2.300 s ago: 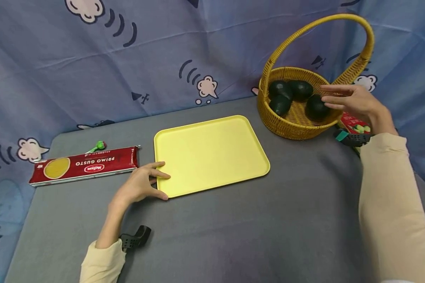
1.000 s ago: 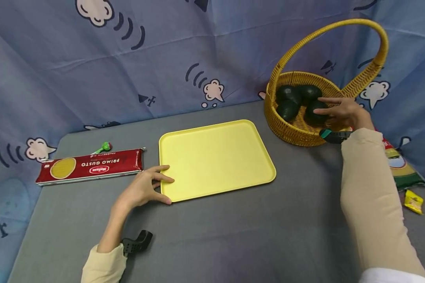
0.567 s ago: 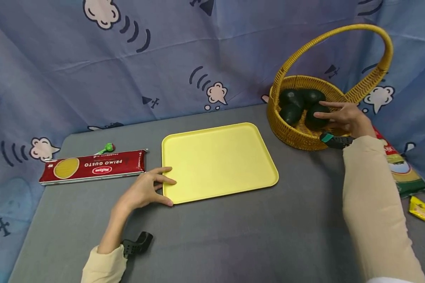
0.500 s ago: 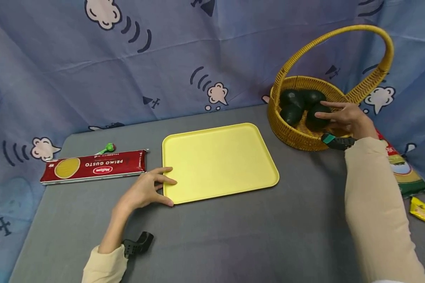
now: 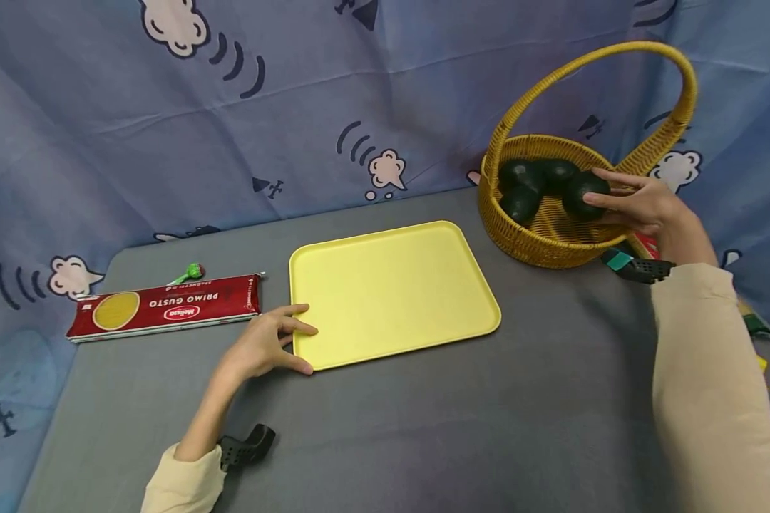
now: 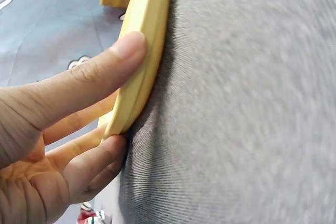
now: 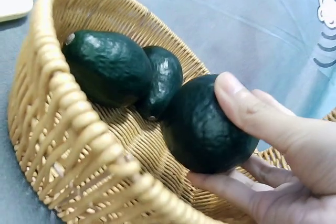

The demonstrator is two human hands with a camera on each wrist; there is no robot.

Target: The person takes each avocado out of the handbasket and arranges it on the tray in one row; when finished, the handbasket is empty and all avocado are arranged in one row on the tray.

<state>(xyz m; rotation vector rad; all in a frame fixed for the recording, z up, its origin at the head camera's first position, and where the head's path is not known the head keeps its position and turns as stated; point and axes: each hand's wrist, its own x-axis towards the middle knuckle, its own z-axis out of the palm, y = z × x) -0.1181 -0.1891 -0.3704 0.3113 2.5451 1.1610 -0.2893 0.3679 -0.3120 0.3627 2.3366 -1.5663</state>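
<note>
In the head view my right hand (image 5: pixel 657 208) holds a dark green avocado (image 5: pixel 579 197) inside the yellow wicker basket (image 5: pixel 520 246). The right wrist view shows the thumb on top of this avocado (image 7: pixel 202 129) and the fingers beneath it, above the woven bottom. Other avocados (image 7: pixel 107 69) lie against the basket's far-left wall. My left hand (image 5: pixel 259 348) grips the near-left corner of a flat yellow tray (image 5: pixel 394 296). Its thumb presses the tray's rim (image 6: pixel 142 72) in the left wrist view, with the fingers round the corner.
A red spaghetti packet (image 5: pixel 167 306) lies left of the tray, a green-wrapped lollipop (image 5: pixel 194 271) behind it. The basket's tall handle (image 5: pixel 683 92) arches over it. Behind the right forearm a colourful bag (image 5: pixel 756 324) shows partly. A blue patterned curtain (image 5: pixel 334 92) hangs behind the table.
My right hand reached down into the basket, took hold of the right-hand avocado, and has raised it slightly and shifted right. The left hand stays on the tray corner.
</note>
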